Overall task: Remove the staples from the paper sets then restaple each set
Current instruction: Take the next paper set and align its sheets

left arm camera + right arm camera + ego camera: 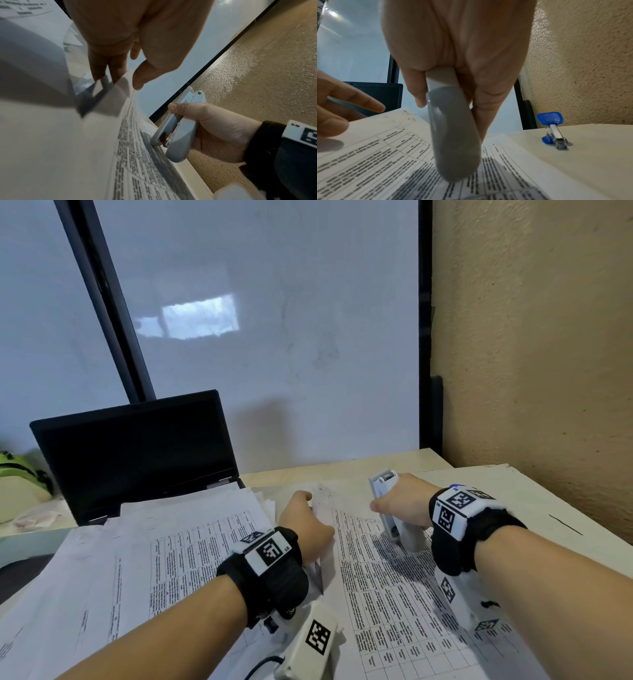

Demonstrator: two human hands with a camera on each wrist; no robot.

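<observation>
— Grey and white plastic, that is the stapler (387, 505). It is long and smooth, with a round grey end.

— Where is it?

— In the middle right of the head view. The right hand (406, 501) holds it, with the fingers (489, 94) and thumb curled round its sides. Its round end points down, just over the paper set (394, 583).

— What does the paper look like?

— White sheets with boxes full of small black print. The set lies flat on the pale worktop (561, 508), at the lower middle of the frame. Its top edge is lifted a bit.

— Who lifts it?

— The left hand (305, 525). In the left wrist view its thumb and fingers (106, 65) pinch the top edge of the sheets.

— Any more paper?

— Yes, a messy paper pile (164, 529) lies at the lower left, in front of a black laptop (137, 453).

— And that blue thing?

— A small staple remover (554, 129), blue and shiny metal. It sits on the worktop at the right of the right wrist view, well apart from the paper.
</observation>
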